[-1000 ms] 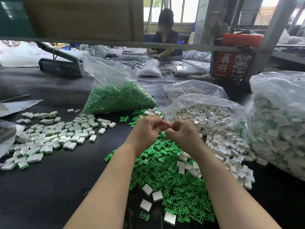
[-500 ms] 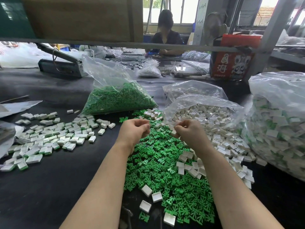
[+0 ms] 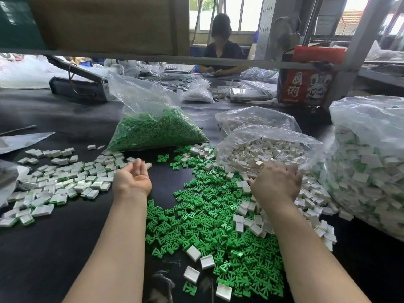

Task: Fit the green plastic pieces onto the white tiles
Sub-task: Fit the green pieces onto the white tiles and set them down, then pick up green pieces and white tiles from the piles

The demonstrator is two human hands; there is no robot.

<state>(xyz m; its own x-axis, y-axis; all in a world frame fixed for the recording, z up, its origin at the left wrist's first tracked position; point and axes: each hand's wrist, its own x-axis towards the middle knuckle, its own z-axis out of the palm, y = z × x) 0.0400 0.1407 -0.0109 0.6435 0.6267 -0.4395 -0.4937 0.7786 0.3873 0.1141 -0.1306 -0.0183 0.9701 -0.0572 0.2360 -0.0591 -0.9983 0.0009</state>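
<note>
Left hand (image 3: pixel 132 179) lies palm-up, released; right hand (image 3: pixel 276 184) reaches among white tiles (image 3: pixel 269 153) spilling from their bag, grip unclear.

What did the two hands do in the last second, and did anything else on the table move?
The hands, together a second ago, parted. The left hand swung left, palm up and open, beside the finished tiles. The right hand reached right onto the loose white tiles. The green pieces and bags stayed put.
</note>
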